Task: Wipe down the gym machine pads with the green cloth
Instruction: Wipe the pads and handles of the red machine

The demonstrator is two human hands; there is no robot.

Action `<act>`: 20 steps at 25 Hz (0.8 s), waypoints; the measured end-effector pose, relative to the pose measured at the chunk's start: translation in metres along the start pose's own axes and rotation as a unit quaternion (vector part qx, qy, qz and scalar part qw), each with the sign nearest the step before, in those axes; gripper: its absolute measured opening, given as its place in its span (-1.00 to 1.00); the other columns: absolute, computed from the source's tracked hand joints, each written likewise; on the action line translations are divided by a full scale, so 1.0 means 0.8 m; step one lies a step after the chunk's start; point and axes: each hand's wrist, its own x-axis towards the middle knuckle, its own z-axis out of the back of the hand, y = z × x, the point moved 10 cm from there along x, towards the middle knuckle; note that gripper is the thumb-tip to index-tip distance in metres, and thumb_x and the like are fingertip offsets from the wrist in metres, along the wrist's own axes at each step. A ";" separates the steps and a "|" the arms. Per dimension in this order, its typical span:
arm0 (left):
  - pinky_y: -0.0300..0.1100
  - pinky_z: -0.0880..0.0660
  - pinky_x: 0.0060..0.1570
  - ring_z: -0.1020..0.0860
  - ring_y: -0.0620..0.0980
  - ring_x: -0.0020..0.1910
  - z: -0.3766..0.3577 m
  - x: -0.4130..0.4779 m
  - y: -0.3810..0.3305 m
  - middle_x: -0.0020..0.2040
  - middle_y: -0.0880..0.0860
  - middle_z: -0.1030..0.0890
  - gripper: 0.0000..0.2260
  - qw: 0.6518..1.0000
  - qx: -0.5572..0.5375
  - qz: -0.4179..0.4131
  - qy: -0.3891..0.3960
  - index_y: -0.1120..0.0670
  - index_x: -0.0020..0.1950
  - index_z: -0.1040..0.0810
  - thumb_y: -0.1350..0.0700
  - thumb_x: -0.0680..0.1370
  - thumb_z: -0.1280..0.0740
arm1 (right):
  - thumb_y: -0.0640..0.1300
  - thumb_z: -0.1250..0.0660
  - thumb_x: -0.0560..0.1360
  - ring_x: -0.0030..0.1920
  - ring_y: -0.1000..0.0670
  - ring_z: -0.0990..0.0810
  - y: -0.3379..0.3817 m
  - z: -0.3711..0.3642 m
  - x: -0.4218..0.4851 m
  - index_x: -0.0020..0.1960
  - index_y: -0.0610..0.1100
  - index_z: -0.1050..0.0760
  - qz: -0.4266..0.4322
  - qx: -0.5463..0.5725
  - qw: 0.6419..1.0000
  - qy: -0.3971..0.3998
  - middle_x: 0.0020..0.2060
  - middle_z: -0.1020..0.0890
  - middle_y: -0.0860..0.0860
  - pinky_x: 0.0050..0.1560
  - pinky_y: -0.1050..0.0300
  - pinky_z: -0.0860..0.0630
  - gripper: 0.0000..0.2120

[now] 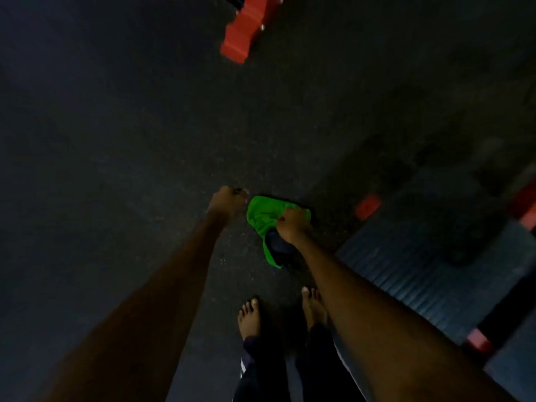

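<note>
The green cloth (261, 213) is gripped, bunched, by the fingers (290, 216) of the right hand (293, 224). It is held above the dark floor (116, 140), over a dark shape that cannot be identified. The left hand (229, 201) is held just beside the cloth, clenched, with nothing plainly seen in it. No pad is being wiped, so the step is judged to be carrying the cloth to a machine. A red machine part (240, 36) is seen well ahead. Next, a pad must be reached and the cloth pressed flat against it.
</note>
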 end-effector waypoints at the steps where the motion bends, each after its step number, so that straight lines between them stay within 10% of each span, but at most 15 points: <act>1: 0.10 -0.56 0.18 -0.64 0.22 0.11 -0.025 0.027 0.013 0.09 0.26 -0.67 -0.51 1.000 0.002 0.000 -0.001 0.16 0.21 -0.64 -0.17 0.48 -0.30 | -0.11 -0.18 0.61 0.32 -0.24 -0.49 -0.017 -0.026 0.022 0.29 -0.28 -0.53 -0.015 -0.005 1.000 0.007 0.29 -0.54 -0.28 0.30 -0.05 -0.41 -0.64; 16: 0.02 -0.61 0.05 -0.64 0.16 0.06 -0.197 0.164 0.131 0.15 0.17 -0.65 -0.73 0.997 0.048 -0.002 0.063 0.11 0.31 -0.55 0.07 0.67 -0.21 | -0.12 -0.22 0.64 0.41 -0.28 -0.41 -0.195 -0.185 0.181 0.55 -0.32 -0.03 -0.226 0.191 0.955 -0.013 0.46 -0.33 -0.31 0.28 -0.04 -0.41 -0.38; 20: 0.05 -0.59 0.14 -0.62 0.19 0.13 -0.208 0.164 0.133 0.22 0.18 -0.62 -0.74 0.997 0.042 -0.004 0.060 0.10 0.31 -0.54 0.12 0.66 -0.19 | -0.15 -0.26 0.62 0.42 -0.27 -0.39 -0.200 -0.204 0.189 0.50 -0.33 -0.26 -0.225 0.201 0.953 0.005 0.45 -0.35 -0.30 0.31 -0.02 -0.39 -0.49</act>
